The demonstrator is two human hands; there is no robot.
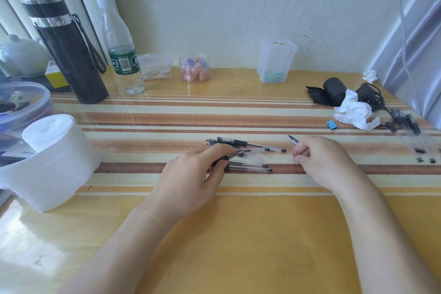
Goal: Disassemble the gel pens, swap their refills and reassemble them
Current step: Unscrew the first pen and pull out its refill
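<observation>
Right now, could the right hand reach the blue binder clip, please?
Probably yes: the blue binder clip lies just beyond the right hand with bare table between, though that hand pinches a small pen part.

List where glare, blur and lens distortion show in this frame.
Head view: glare washes the glossy table at lower left; the pens at the right edge are smeared by blur; the wide lens tilts the black flask and water bottle outward; the central pen pile is fairly sharp.
</observation>
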